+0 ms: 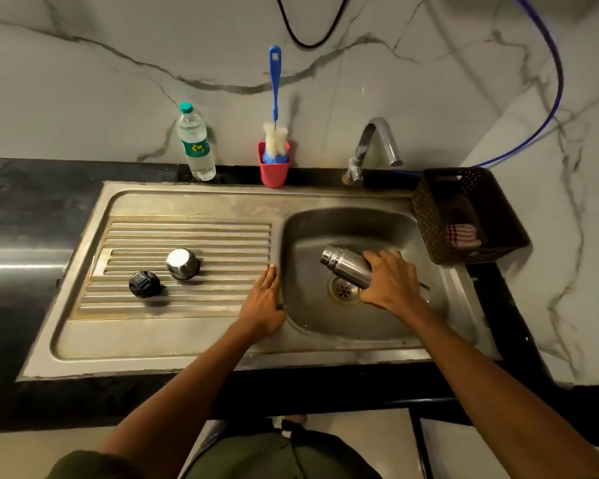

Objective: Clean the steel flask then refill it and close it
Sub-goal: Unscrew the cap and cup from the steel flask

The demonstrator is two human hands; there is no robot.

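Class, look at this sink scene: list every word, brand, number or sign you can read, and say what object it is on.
No text can be read in this picture.
Water bottle: green label with a pale logo, lettering too blurred to read.
Black stopper on the drainboard: raised marks on top, too small to read.
Bottle brush: small pale patch near the top of the blue handle, no legible writing.
Steel flask: no visible marking.
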